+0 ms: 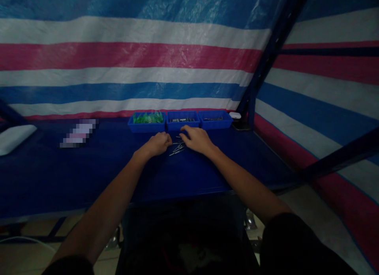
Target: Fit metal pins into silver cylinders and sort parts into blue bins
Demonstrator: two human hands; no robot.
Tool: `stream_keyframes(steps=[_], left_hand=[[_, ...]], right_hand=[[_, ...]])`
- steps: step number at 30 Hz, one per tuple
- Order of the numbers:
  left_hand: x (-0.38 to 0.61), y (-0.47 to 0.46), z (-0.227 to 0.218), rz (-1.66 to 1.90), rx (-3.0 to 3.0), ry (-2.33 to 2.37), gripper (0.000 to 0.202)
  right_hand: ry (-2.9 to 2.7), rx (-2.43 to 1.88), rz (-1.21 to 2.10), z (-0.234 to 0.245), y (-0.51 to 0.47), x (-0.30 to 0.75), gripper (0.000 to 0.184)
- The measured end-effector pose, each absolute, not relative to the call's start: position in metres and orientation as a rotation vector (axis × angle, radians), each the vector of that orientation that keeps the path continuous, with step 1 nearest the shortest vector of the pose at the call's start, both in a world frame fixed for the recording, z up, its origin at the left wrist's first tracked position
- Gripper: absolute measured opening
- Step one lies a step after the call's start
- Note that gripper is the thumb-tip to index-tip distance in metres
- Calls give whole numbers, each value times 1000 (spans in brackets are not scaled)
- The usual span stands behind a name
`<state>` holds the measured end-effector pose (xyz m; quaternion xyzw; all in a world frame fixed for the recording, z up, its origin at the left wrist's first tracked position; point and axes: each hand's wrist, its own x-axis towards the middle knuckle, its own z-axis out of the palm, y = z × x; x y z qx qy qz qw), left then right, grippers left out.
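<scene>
Surface (89, 176): dark blue | back row, 3 blue: left bin (146, 128), middle bin (174, 127), right bin (217, 124) | before bins: loose thin metal pins (177, 151) | left: white object (16, 137), pixelated item (79, 133) | right, beside bins: dark flat item (241, 126)

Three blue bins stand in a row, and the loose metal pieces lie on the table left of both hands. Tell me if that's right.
No: the head view shows the metal pieces between the left hand and right hand. Otherwise correct.
</scene>
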<state>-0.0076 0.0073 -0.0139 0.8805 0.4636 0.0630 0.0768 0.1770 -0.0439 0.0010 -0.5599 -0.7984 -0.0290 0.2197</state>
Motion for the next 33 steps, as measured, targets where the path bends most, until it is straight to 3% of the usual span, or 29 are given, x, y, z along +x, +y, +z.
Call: stream_keyframes(steps=[9, 14, 19, 23, 27, 33], left_hand=[[5, -11, 1, 611, 2482, 1178, 18], [4, -13, 4, 749, 2391, 1214, 25], [-3, -8, 1, 483, 2387, 1298, 35], [-6, -4, -3, 248, 2461, 1326, 29], [-6, -1, -4, 216, 2522, 1355, 16], [-8, -1, -7, 177, 2613, 1395, 12]], right_hand=[[-2344, -1398, -143, 1, -49, 173, 16], [-2306, -1464, -182, 13, -43, 182, 22], [-1802, -1760, -402, 28, -16, 233, 30], [-1502, -1878, -391, 18, -3, 271, 27], [-1538, -1775, -267, 7, -11, 263, 28], [-1926, -1467, -56, 8, -32, 201, 23]])
